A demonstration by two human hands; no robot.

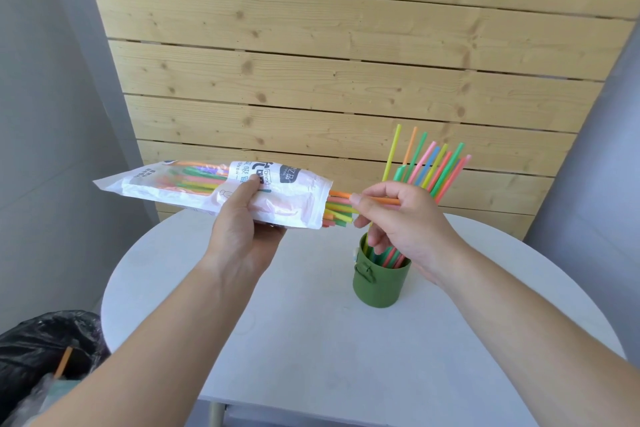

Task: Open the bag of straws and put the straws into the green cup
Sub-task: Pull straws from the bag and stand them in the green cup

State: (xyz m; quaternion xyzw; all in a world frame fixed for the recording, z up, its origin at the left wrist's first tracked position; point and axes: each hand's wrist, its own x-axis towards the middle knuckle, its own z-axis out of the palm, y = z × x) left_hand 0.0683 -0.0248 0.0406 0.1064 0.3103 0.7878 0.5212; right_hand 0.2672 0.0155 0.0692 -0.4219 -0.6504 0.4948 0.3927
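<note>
Two forearms (166, 322) rise from the lower frame. The left hand (242, 222) grips the straw bag (194, 189) level at centre, its open mouth apparently turned for easy drawing toward the right hand (408, 229), which pinches an orange straw (379, 200) above the part-filled green cup (379, 284).

On my feed I have two bare hands to work with, the left hand (242, 229) and the right hand (408, 222). Each runs into an uncovered forearm, the left forearm (156, 333) and the right forearm (519, 305), bare to the frame's edge. The left thumbnail (255, 180) and right thumbnail (355, 199) are short and plain.
</note>
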